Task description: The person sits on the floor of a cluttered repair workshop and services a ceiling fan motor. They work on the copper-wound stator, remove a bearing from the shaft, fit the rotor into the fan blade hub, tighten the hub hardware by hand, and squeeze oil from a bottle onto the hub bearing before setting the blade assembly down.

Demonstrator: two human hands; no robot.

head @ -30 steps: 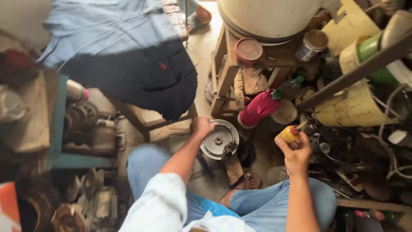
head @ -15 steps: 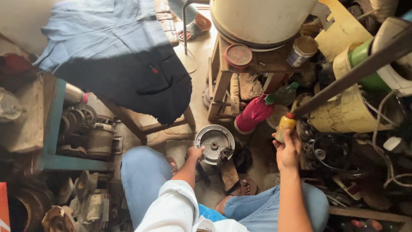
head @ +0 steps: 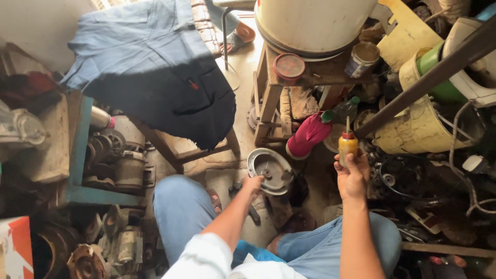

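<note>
One round metal cover is being held at its near rim by the left hand, fingers closed on it, low between the knees above the floor. One small yellow oil bottle is being gripped upright in the closed right hand. The cover is likely being risked: pinched only at its edge, it could slip, and oil could be dripped past it.
</note>
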